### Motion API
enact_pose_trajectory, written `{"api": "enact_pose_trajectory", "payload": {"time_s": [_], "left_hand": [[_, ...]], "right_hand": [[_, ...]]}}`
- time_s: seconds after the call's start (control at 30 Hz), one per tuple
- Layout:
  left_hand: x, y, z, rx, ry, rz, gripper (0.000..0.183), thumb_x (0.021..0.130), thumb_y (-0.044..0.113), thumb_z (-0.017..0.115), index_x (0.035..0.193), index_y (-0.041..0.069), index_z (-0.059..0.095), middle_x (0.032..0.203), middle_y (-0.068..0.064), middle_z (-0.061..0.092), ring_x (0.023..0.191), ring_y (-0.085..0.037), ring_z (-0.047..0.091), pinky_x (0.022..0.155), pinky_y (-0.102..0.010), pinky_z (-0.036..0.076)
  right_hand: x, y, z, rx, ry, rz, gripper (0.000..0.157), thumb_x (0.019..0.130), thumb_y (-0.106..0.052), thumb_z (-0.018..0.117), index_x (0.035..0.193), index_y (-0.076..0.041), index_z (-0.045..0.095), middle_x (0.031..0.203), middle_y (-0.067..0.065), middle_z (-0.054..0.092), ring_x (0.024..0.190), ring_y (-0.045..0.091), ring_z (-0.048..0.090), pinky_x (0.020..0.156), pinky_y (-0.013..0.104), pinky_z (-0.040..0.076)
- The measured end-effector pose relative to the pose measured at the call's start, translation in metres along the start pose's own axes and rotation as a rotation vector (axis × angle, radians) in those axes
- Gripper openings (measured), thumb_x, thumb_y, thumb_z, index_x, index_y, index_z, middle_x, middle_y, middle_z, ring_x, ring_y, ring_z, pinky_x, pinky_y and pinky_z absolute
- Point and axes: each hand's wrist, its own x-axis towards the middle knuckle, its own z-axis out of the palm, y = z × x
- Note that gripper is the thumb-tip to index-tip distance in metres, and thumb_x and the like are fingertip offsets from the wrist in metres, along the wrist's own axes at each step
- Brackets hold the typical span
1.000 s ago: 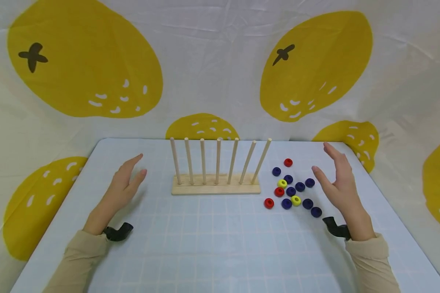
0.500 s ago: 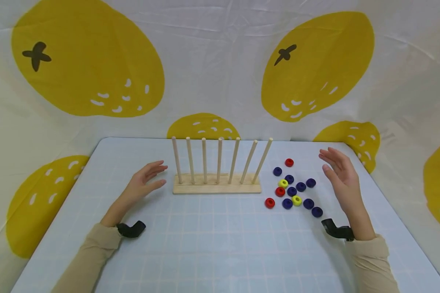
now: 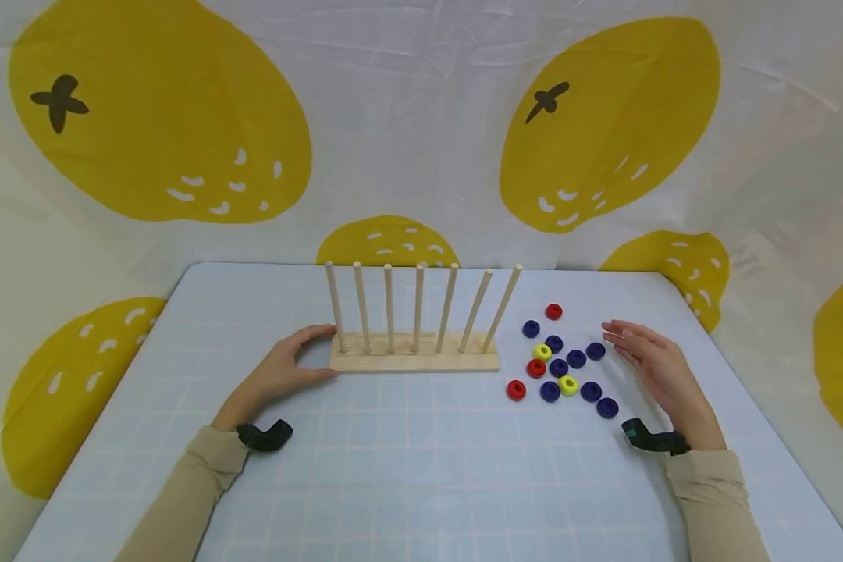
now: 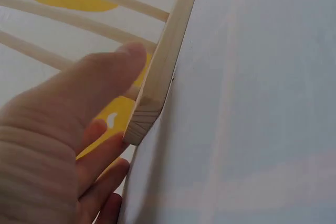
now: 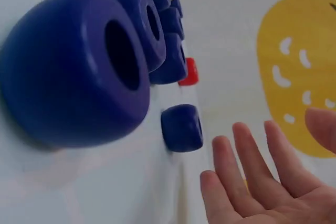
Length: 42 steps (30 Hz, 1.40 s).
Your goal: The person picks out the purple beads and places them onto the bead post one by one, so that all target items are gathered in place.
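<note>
A wooden peg rack (image 3: pixel 414 361), a flat base with several upright dowels, stands on the table. My left hand (image 3: pixel 281 377) is at its left end, thumb at the front corner and index fingertip at the back one. In the left wrist view the thumb (image 4: pixel 118 66) overlaps the base's upper edge, while the other fingers reach behind the end grain. My right hand (image 3: pixel 663 375) hovers beside the scattered beads, fingers extended and holding nothing. Among these are dark blue beads (image 3: pixel 591 392), yellow beads (image 3: pixel 568 385) and red beads (image 3: pixel 516 390), all with centre holes.
The pale checked tabletop (image 3: pixel 407 468) has its far edge behind the rack. Beyond hangs a white curtain (image 3: pixel 407 117) with large yellow fruit prints. A black wrist camera (image 3: pixel 265 437) sits on the left wrist, and another black wrist camera (image 3: pixel 653 439) on the right.
My left hand has moved right, from beside the rack to its left end. The right hand has turned and lowered towards the beads. Rack and beads stay in place.
</note>
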Motion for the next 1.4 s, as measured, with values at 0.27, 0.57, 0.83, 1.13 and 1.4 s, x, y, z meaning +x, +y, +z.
{"api": "enact_pose_trajectory", "payload": {"time_s": [0.27,0.57,0.83,1.13,1.4], "left_hand": [[0.001,-0.004,0.005,0.101,0.048,0.117,0.066,0.077,0.016,0.087,0.135,0.005,0.057,0.142,-0.016,0.053,0.135,-0.036,0.043,0.112,-0.054,0.03],[0.003,-0.005,0.006,0.116,0.057,0.14,0.065,0.077,0.016,0.087,0.134,0.005,0.058,0.141,-0.015,0.055,0.134,-0.035,0.044,0.111,-0.054,0.031],[0.004,-0.007,0.006,0.117,0.058,0.158,0.064,0.077,0.015,0.087,0.134,0.005,0.058,0.14,-0.015,0.055,0.134,-0.035,0.045,0.111,-0.054,0.031],[0.004,-0.006,0.007,0.116,0.067,0.181,0.064,0.077,0.013,0.087,0.133,0.005,0.059,0.139,-0.015,0.056,0.132,-0.035,0.046,0.11,-0.054,0.032],[0.002,-0.009,0.008,0.116,0.068,0.163,0.063,0.077,0.013,0.087,0.133,0.005,0.059,0.139,-0.016,0.056,0.132,-0.036,0.046,0.11,-0.054,0.032]], "right_hand": [[0.004,0.021,-0.022,0.221,-0.094,0.166,0.05,0.107,-0.016,0.044,0.154,-0.005,0.032,0.142,-0.005,0.052,0.131,0.005,0.046,0.112,0.027,0.023],[0.006,0.026,-0.026,0.029,-0.147,0.167,0.051,0.107,-0.011,0.044,0.155,-0.004,0.029,0.161,-0.001,0.029,0.135,-0.002,0.035,0.113,0.023,0.024],[0.007,0.026,-0.023,-0.19,-0.139,0.164,0.051,0.106,-0.014,0.047,0.155,-0.008,0.033,0.16,0.002,0.03,0.149,0.02,0.012,0.12,0.035,0.009],[0.009,0.027,-0.021,-0.337,-0.117,0.144,0.049,0.103,-0.015,0.055,0.149,-0.005,0.042,0.147,-0.002,0.046,0.137,0.01,0.031,0.119,0.035,0.023],[0.008,0.028,-0.019,-0.386,-0.081,0.124,0.056,0.093,-0.012,0.07,0.143,0.001,0.047,0.128,-0.011,0.061,0.116,-0.005,0.051,0.094,0.01,0.042]]}}
